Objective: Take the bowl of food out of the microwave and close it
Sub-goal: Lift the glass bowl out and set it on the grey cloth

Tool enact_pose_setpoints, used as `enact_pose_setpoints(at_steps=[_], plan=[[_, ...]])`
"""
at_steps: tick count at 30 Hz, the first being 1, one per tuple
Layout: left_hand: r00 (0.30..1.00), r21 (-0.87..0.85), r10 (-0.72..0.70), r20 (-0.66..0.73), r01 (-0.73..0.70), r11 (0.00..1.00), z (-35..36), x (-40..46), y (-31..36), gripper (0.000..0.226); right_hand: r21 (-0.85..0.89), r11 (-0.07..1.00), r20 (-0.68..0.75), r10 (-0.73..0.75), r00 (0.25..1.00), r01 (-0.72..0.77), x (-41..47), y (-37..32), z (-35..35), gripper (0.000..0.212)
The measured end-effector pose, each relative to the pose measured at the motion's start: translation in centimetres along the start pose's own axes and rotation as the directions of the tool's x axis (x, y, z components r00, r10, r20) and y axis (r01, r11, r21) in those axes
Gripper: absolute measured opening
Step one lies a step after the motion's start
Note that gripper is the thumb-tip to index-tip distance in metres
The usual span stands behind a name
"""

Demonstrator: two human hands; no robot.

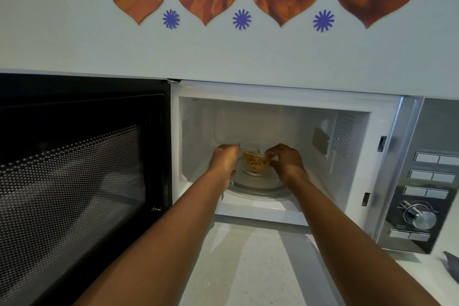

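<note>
A clear glass bowl (253, 160) with orange-yellow food stands on the glass turntable (258, 187) inside the white microwave (387, 117). Both my arms reach into the cavity. My left hand (223, 159) grips the bowl's left side, fingers curled at its rim. My right hand (285, 159) holds the right side, fingertips on the rim. The black microwave door (74, 171) hangs wide open to the left, its mesh window facing me.
The silver control panel (427, 181) with buttons and a dial is at the right. A pale speckled counter (248, 268) lies below the microwave. A dark object (450, 262) shows at the right edge. A white wall with orange and blue decals rises above.
</note>
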State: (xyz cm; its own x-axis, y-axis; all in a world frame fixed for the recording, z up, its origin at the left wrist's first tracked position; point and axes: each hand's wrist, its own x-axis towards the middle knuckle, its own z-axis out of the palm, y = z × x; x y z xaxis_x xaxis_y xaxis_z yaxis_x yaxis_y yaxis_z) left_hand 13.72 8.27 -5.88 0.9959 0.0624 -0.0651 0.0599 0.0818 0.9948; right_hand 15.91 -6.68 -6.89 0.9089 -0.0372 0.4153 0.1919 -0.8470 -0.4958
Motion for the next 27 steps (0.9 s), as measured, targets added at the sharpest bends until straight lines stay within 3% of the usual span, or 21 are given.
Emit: enact_pose_setpoints(at_steps=[11,14,22,27], plan=[[1.000,-0.075,0.004,0.020,-0.003,0.997,1.4,-0.6,-0.2,0.026,0.011,0.985,-0.137,-0.167,0.976,0.170,-1.9,0.8,-2.4,0.015],[0.999,-0.111,-0.014,0.040,0.018,0.994,1.8,-1.1,-0.1,0.036,-0.068,0.974,-0.138,-0.224,0.965,0.217,-2.6,0.5,-3.7,0.016],[0.974,-0.317,-0.163,0.157,0.206,0.926,3.1,-2.6,0.1,0.064,-0.072,0.951,-0.132,-0.308,0.942,0.300,-5.2,-0.9,-6.1,0.020],[0.977,-0.413,-0.135,0.168,0.194,0.890,3.9,-3.8,0.6,0.066,-0.064,0.938,-0.120,-0.347,0.930,0.342,-7.1,-1.7,-7.1,0.023]])
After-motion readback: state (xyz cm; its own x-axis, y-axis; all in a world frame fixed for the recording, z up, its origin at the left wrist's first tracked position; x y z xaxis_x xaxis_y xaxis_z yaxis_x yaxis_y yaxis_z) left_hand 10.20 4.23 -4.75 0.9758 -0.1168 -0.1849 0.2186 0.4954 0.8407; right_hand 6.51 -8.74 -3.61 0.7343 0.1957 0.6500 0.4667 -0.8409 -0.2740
